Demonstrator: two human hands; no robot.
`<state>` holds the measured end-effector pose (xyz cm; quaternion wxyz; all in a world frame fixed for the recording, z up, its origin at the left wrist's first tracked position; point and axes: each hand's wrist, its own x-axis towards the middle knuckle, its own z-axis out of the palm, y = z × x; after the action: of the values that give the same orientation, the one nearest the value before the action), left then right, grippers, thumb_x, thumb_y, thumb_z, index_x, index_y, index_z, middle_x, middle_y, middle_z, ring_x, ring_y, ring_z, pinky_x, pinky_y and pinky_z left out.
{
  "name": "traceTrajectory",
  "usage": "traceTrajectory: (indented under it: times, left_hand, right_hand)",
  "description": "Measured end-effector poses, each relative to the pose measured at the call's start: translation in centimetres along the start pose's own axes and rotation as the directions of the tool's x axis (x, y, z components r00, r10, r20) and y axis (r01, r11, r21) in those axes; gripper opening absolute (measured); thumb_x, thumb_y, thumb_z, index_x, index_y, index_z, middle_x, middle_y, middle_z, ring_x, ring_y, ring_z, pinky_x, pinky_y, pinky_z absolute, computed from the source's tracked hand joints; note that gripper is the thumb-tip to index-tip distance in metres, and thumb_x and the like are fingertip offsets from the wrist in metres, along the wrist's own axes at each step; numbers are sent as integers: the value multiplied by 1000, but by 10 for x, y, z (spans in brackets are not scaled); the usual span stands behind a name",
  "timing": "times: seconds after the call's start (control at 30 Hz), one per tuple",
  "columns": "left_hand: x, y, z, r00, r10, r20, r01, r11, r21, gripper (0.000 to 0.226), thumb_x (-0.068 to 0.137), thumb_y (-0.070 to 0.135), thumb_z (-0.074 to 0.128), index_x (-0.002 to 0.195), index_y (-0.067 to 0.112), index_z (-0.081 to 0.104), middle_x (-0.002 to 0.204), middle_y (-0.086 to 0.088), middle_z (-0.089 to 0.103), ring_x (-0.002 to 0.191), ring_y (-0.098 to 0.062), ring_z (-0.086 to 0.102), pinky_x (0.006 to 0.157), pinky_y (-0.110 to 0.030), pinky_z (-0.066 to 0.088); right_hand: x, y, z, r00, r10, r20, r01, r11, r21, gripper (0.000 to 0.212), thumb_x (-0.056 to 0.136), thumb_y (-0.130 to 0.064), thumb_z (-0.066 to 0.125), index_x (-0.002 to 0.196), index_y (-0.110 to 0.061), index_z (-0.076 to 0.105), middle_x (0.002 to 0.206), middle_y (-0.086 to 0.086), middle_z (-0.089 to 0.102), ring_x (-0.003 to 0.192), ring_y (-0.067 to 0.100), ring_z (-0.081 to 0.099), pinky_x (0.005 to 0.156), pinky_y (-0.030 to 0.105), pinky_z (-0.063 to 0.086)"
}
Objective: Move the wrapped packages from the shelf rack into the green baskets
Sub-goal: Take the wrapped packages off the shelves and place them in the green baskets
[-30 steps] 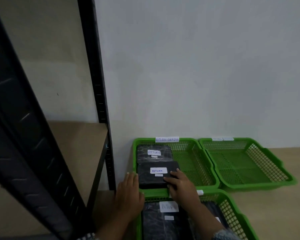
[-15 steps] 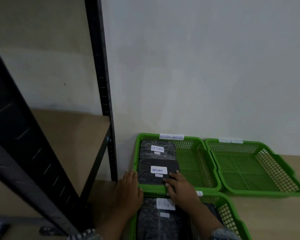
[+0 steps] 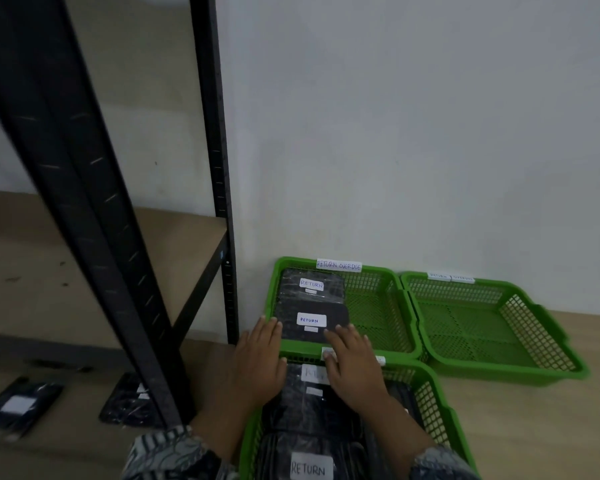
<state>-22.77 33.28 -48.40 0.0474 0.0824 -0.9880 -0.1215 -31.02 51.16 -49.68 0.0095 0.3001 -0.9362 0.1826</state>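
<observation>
Your hands sit flat and empty, fingers extended, gripping nothing. The left hand [image 3: 260, 355] rests over the near-left rim of the far-left basket [image 3: 378, 271], its fingertips touching the left near corner of the front package [image 3: 314, 315], the one labelled RETURN. The right hand [image 3: 352, 355] lies across the shared rim between that basket and the near basket [image 3: 430, 403], fingertips on the package's near-right corner. So this package is already down in its basket, just beyond both palms, its long axis running left to right, overlapping a second package [image 3: 312, 284] farther back.

What the next move turns on, as I judge it, lies the other way: the remaining packages on the lower shelf. One shelf package [image 3: 132, 400] sits down to your left, just beyond the black rack upright [image 3: 94, 237], and another [image 3: 20, 405] lies farther left, both blurred. Your left hand is clearly the nearer one; reaching there means drawing back and swinging left around the upright. The far-right basket [image 3: 492, 327] holds nothing yet.
</observation>
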Motion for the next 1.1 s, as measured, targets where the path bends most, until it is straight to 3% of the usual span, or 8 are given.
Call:
traceTrajectory:
  times: [0.1, 0.4, 0.47, 0.57, 0.63, 0.7, 0.87, 1.1]
  left_hand:
    - [-14, 7, -8, 1000, 6, 11, -6, 999, 49, 69, 87, 39, 20, 148, 8, 9, 156, -10, 8, 143, -24, 1, 113, -43, 4]
    - [-69, 27, -35, 994, 102, -38, -96, 987, 131, 61, 95, 35, 24, 148, 10, 6, 157, -7, 6, 143, -21, -1, 115, -40, 3]
    - [-85, 24, -45, 991, 127, -50, -120, 985, 122, 60, 96, 34, 26, 148, 11, 7, 157, -6, 6, 142, -20, -1, 115, -40, 3]
    - [-116, 12, -64, 980, 172, -100, -164, 983, 86, 67, 87, 38, 16, 146, 8, 17, 154, -9, 18, 142, -23, 10, 114, -42, 13]
    - [-141, -1, -76, 967, 210, -146, -209, 978, 27, 66, 83, 36, 25, 140, 4, 35, 145, -14, 38, 136, -29, 30, 108, -46, 30]
    - [-170, -22, -88, 952, 219, -215, -226, 974, -8, 64, 83, 36, 28, 139, 6, 38, 143, -12, 41, 135, -27, 32, 107, -47, 32]
    - [-245, -89, -128, 944, 136, -300, -133, 991, 32, 59, 94, 34, 35, 146, 12, 19, 154, -6, 19, 142, -17, 8, 113, -29, -2]
    - [-335, -197, -166, 936, -29, -351, 61, 995, 80, 59, 94, 35, 39, 146, 13, 20, 154, -7, 20, 142, -19, 9, 112, -33, 5]
  right_hand:
    - [-13, -12, -4, 1000, 1, -18, -2, 1000, -19, 72, 83, -47, 8, 141, -19, 41, 150, 8, 36, 143, 29, 20, 115, 46, 11]
    - [-58, -57, -21, 996, 6, -87, -9, 999, -35, 55, 87, -39, 30, 126, -11, 57, 132, 14, 56, 127, 38, 47, 102, 56, 35]
    - [-67, -76, -23, 994, 3, -109, -5, 1000, -18, 60, 87, -42, 25, 130, -12, 54, 137, 14, 52, 132, 37, 41, 106, 55, 31]
    - [-83, -110, -25, 990, 0, -141, -1, 1000, -6, 63, 85, -42, 21, 131, -12, 53, 140, 14, 49, 135, 36, 36, 110, 53, 26]
    - [-95, -132, -23, 988, -7, -157, 3, 1000, -31, 54, 84, -37, 30, 121, -10, 60, 128, 16, 58, 126, 38, 48, 102, 54, 38]
    - [-108, -161, -22, 980, -24, -198, 23, 1000, -5, 49, 82, -33, 36, 115, -8, 63, 119, 16, 63, 116, 39, 56, 96, 53, 46]
    - [-139, -248, -9, 939, -97, -331, 113, 993, 30, 44, 82, -31, 40, 111, -8, 63, 113, 15, 65, 109, 36, 59, 93, 47, 49]
    - [-168, -378, 24, 928, -204, -312, 250, 962, 114, 38, 87, -33, 42, 115, -14, 60, 121, 8, 59, 119, 29, 52, 102, 43, 42]
